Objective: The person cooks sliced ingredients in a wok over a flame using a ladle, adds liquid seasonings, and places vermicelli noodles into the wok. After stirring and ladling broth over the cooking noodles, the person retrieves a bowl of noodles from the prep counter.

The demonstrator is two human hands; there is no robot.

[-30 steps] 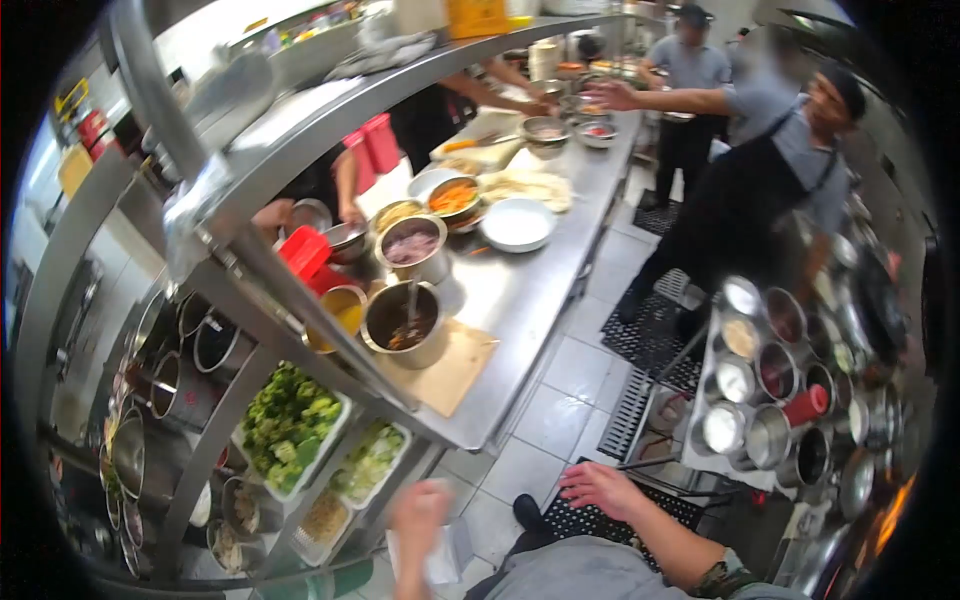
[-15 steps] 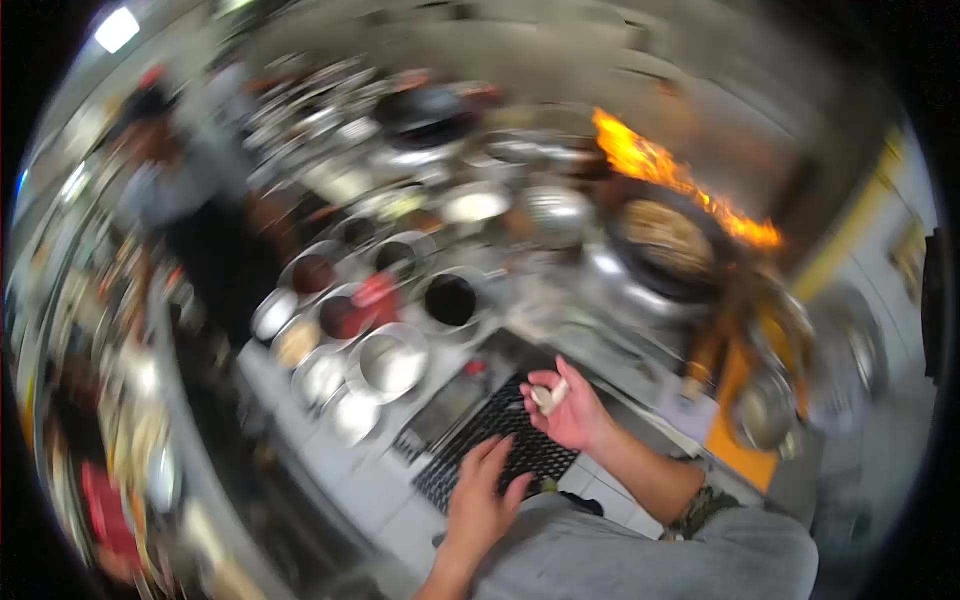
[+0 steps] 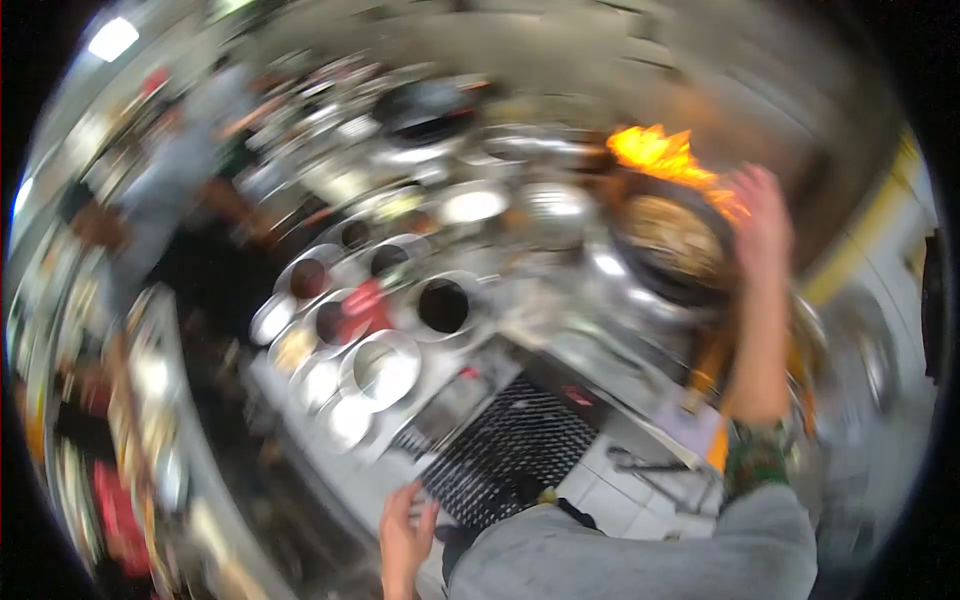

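My right hand [image 3: 762,225] reaches out at the right edge of a dark wok [image 3: 675,240] filled with pale food. Its fingers are blurred, and I cannot make out whether they hold anything. Orange flames [image 3: 665,155] rise behind the wok, close to that hand. Low in the view, my left hand [image 3: 405,530] is near my body with its fingers apart and nothing in it. A black perforated mat [image 3: 510,450] lies on the floor beyond it.
Metal pots, one with dark contents [image 3: 443,306], crowd the counter left of the wok. A red container [image 3: 365,310] stands among them. A person in grey and black [image 3: 165,190] leans at the left. Another wok [image 3: 425,110] sits farther back.
The view has swung from the prep table to the stove. My right hand has moved from in front of my body to the wok; my left hand has dropped lower and left. The person bends lower.
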